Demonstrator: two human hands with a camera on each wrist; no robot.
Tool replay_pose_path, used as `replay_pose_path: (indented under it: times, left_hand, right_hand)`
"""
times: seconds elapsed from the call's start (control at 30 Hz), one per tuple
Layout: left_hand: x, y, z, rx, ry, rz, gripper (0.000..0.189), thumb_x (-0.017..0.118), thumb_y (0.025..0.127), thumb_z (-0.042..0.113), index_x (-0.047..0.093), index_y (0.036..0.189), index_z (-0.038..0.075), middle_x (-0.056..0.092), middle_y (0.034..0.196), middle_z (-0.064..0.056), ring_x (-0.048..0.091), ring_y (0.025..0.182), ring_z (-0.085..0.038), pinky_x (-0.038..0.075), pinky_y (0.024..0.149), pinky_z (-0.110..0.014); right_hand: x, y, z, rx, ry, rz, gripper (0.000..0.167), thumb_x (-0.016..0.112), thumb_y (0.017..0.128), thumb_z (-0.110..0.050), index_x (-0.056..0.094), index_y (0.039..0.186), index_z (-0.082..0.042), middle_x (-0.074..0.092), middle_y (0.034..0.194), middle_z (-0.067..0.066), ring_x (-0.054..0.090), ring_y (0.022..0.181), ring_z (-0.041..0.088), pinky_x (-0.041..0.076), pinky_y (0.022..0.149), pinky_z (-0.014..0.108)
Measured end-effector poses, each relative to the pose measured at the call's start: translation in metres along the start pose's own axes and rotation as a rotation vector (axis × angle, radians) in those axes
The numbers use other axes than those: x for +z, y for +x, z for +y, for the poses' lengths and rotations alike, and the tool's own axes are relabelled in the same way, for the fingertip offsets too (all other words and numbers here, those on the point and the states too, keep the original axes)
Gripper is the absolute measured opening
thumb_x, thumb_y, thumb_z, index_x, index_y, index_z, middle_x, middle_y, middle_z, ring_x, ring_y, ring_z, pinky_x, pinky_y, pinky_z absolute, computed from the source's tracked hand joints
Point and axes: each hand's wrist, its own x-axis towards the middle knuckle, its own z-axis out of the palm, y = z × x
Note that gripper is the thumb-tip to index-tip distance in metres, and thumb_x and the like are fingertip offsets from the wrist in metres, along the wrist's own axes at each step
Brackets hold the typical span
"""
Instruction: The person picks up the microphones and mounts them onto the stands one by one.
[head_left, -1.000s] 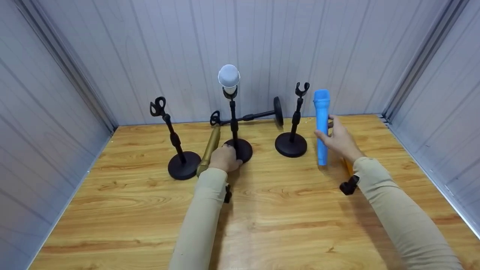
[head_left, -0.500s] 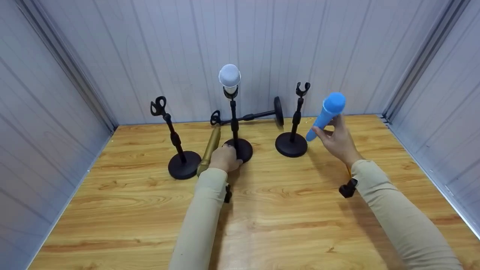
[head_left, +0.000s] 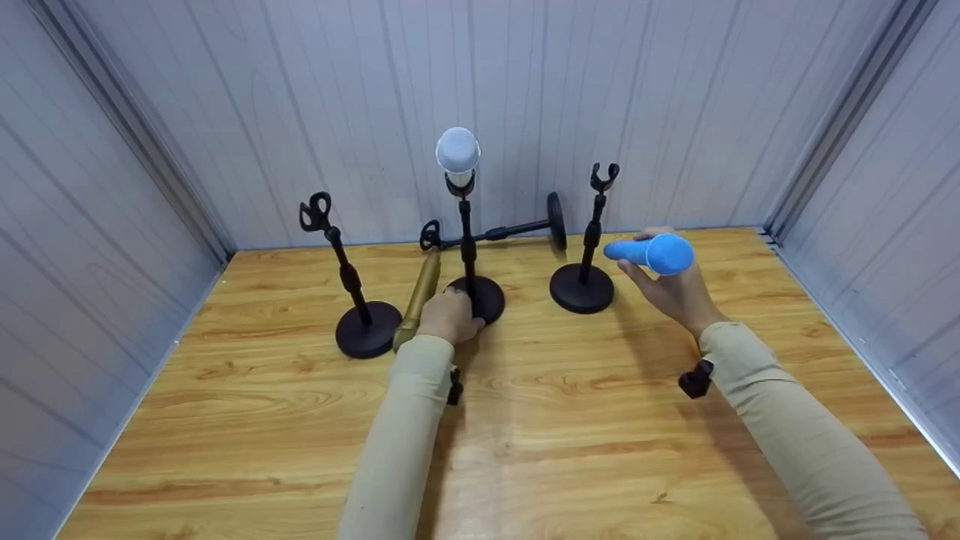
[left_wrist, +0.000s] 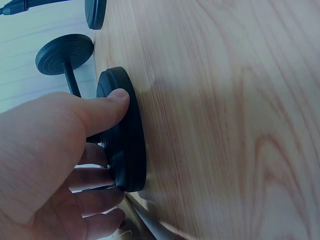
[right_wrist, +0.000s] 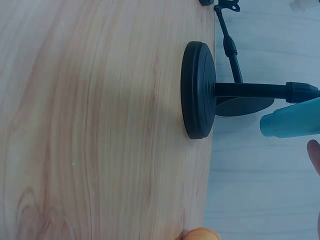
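Blue microphone [head_left: 649, 253], probably light and stiff, best held mid-handle: right grip [head_left: 681, 296] pinches it, right of the stand [head_left: 468, 249] whose base [head_left: 491, 300] left grip [head_left: 448, 316] clasps.

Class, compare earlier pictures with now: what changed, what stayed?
In the right hand, the blue microphone has tilted: its head dropped, its tail swung left, toward the rightmost upright stand. Nothing was newly gripped or let go. The left hand still holds the black base under the white microphone; the gold microphone is unmoved.
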Motion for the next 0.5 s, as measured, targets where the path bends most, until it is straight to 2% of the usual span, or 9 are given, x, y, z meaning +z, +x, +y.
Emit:
replay_pose_path:
  times: [0.1, 0.3, 0.5]
  left_hand:
    - [0.0, -0.001, 0.0, -0.002, 0.0, -0.009, 0.067, 0.064, 0.1, 0.044, 0.051, 0.144, -0.006, 0.052, 0.142, -0.027, 0.063, 0.114, -0.042, 0.054, 0.094, -0.049]
    - [0.0, 0.0, 0.0, -0.002, 0.017, -0.018, 0.068, 0.063, 0.1, 0.044, 0.05, 0.145, -0.006, 0.051, 0.143, -0.027, 0.062, 0.116, -0.042, 0.053, 0.095, -0.048]
    - [0.004, 0.0, -0.001, 0.006, 0.07, -0.038, 0.073, 0.058, 0.103, 0.045, 0.04, 0.15, -0.008, 0.043, 0.15, -0.028, 0.06, 0.119, -0.042, 0.054, 0.094, -0.048]
  right_hand:
    - [-0.001, -0.001, 0.003, -0.033, 0.005, -0.007, 0.045, 0.081, 0.082, 0.006, 0.06, 0.122, 0.003, 0.062, 0.116, 0.021, 0.059, 0.103, 0.023, 0.043, 0.094, 0.025]
    - [0.0, -0.004, 0.001, -0.012, 0.018, -0.027, 0.047, 0.082, 0.079, 0.01, 0.058, 0.12, 0.005, 0.059, 0.118, 0.018, 0.058, 0.106, 0.013, 0.045, 0.092, 0.017]
    - [-0.002, -0.001, -0.024, -0.036, 0.04, -0.009, 0.048, 0.08, 0.073, 0.021, 0.058, 0.115, 0.01, 0.059, 0.113, 0.024, 0.059, 0.108, 0.009, 0.045, 0.094, 0.016]
